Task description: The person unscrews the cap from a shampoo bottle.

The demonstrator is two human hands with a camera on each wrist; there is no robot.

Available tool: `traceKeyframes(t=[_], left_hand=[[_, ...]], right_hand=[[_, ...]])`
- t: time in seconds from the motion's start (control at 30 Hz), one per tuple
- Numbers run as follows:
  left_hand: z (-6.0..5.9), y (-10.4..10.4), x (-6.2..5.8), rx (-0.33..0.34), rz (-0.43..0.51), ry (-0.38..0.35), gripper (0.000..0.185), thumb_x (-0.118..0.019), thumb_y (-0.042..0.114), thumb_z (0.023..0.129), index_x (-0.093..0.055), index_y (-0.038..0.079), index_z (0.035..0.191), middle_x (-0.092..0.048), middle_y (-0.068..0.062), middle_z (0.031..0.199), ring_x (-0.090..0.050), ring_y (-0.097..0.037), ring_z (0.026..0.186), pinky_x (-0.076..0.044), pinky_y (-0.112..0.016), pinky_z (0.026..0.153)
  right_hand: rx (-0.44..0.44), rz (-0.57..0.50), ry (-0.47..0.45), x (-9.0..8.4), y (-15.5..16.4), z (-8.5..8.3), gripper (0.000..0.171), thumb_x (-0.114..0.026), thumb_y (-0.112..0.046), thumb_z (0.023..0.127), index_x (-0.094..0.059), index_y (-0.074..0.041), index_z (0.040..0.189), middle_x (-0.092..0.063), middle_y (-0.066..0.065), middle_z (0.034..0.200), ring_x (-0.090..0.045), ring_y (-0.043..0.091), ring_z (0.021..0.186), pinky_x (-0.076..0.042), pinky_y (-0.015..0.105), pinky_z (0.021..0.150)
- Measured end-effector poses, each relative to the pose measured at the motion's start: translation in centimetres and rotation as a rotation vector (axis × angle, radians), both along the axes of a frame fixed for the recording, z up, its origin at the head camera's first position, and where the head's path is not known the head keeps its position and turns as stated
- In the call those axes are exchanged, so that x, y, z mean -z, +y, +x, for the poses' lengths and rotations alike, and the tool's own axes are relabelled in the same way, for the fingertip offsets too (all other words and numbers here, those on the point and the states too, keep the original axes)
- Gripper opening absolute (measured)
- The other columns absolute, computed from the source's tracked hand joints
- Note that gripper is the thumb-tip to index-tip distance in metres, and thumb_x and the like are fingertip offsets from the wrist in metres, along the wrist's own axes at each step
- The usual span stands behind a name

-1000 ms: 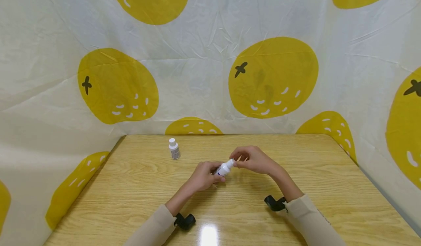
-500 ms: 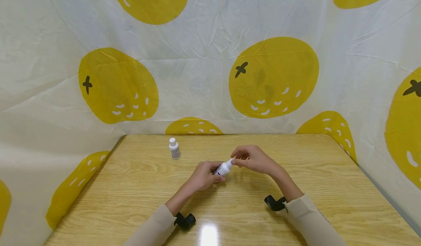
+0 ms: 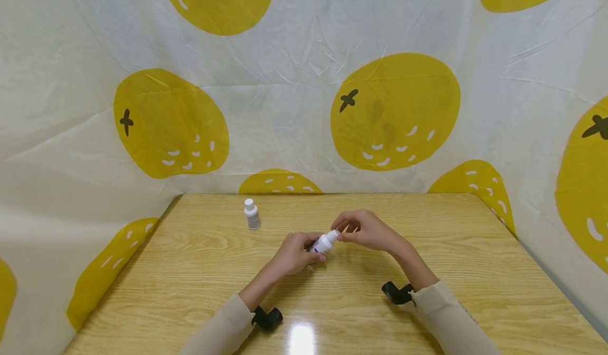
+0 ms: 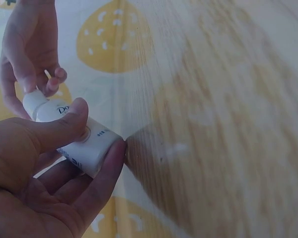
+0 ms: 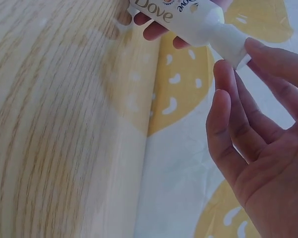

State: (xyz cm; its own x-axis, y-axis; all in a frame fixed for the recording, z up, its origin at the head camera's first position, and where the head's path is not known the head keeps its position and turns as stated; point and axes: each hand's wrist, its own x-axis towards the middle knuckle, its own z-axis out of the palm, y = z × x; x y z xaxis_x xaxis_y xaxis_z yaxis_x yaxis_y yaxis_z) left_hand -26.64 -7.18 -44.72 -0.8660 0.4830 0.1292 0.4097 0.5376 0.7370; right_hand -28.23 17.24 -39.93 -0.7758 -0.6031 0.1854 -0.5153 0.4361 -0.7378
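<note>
Nothing has moved much: left hand (image 3: 295, 255) still grips the bottle (image 3: 325, 243) above the table (image 3: 199, 270), while right hand (image 3: 364, 230) pinches its cap (image 3: 334, 234) with curled fingers.

A makeshift recording corner rather than a lived-in room: a glossy wood-grain worktop (image 3: 427, 270) stands enclosed behind and on both sides by a creased white cloth backdrop (image 3: 285, 102) printed with big yellow fruit.

A glossy light-wood table (image 3: 451, 270) carries one small white-capped bottle (image 3: 252, 214), standing upright near its far left corner.
</note>
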Motion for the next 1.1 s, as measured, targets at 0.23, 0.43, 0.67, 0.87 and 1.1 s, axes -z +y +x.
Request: traceKeyframes(t=[0.23,0.43,0.67,0.87,1.1], left_hand=[[-0.07,0.03,0.09,0.004,-0.001,0.008,0.033,-0.081,0.018,0.090,-0.075,0.014,0.122,-0.077,-0.005,0.101,-0.066,-0.009,0.075,-0.054,-0.021,0.063],[-0.17,0.00,0.28,0.010,0.005,0.002,0.032,-0.080,0.017,0.091,-0.075,0.015,0.122,-0.078,-0.003,0.097,-0.066,-0.007,0.072,-0.054,-0.021,0.063],[-0.28,0.00,0.45,0.003,0.001,0.006,0.032,-0.081,0.017,0.090,-0.075,0.015,0.121,-0.077,-0.003,0.097,-0.065,-0.007,0.073,-0.054,-0.021,0.063],[-0.30,0.02,0.41,-0.001,-0.008,0.021,0.033,-0.082,0.018,0.089,-0.076,0.016,0.120,-0.078,-0.002,0.098,-0.065,-0.006,0.075,-0.053,-0.021,0.064],[-0.26,0.01,0.35,-0.003,-0.013,0.032,0.034,-0.083,0.019,0.088,-0.076,0.016,0.122,-0.077,-0.002,0.101,-0.064,-0.007,0.079,-0.053,-0.021,0.067]], right_hand=[[-0.008,0.010,0.027,-0.05,0.13,-0.02,0.025,-0.074,-0.014,0.095,-0.073,-0.007,0.119,-0.076,0.012,0.107,-0.073,0.019,0.086,-0.061,0.036,0.082],[0.028,0.004,-0.019,0.07,-0.06,0.02,0.024,-0.073,-0.023,0.098,-0.072,-0.007,0.116,-0.076,0.018,0.098,-0.073,0.035,0.083,-0.059,0.029,0.072],[0.033,0.006,-0.014,0.07,-0.08,0.07,0.016,-0.072,-0.020,0.098,-0.073,-0.007,0.107,-0.076,0.020,0.091,-0.071,0.034,0.076,-0.057,0.027,0.068],[0.019,0.007,0.004,0.14,0.04,-0.03,0.017,-0.074,-0.014,0.096,-0.075,-0.005,0.111,-0.077,0.015,0.096,-0.072,0.030,0.079,-0.059,0.027,0.070],[0.001,0.016,0.033,0.06,0.18,-0.09,0.019,-0.074,-0.010,0.095,-0.076,-0.006,0.114,-0.077,0.011,0.106,-0.072,0.018,0.083,-0.060,0.028,0.077]])
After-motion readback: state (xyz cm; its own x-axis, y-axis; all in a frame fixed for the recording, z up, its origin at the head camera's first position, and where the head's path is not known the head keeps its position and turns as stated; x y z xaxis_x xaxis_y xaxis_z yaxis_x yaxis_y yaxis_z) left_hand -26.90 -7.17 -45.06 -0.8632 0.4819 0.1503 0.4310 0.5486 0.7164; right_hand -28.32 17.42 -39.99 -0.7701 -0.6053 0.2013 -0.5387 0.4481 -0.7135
